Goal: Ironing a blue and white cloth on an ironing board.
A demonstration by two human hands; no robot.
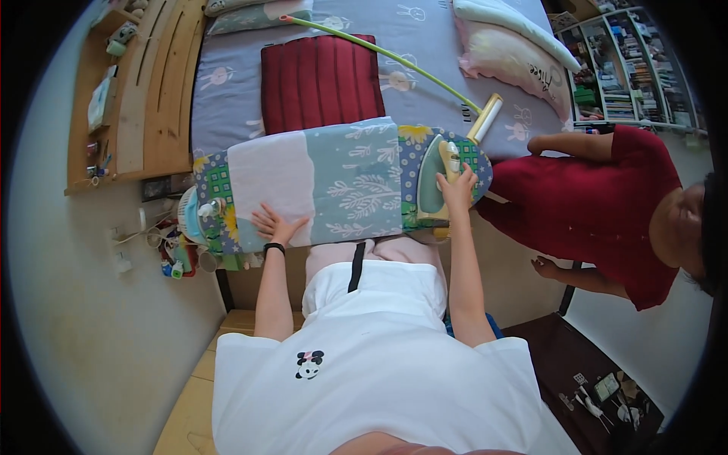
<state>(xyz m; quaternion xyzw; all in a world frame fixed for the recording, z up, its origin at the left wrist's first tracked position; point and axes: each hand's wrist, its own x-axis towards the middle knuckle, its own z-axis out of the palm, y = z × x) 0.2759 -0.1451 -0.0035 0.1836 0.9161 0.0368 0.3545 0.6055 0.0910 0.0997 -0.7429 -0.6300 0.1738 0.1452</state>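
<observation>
My left hand lies flat with fingers spread on the white end of a folded cloth, whose other part is teal with white leaf prints. The cloth lies across a patterned ironing board in blue, green and yellow. At the board's right end, beside the cloth, is an iron with a green plate and a cream handle. My right hand has its thumb and fingers around the near end of that handle. Its exact grip is partly hidden.
Behind the board is a bed with a dark red cushion, a pillow and a green pole with a cream head. A person in red stands at right. A spray bottle and fan are at left.
</observation>
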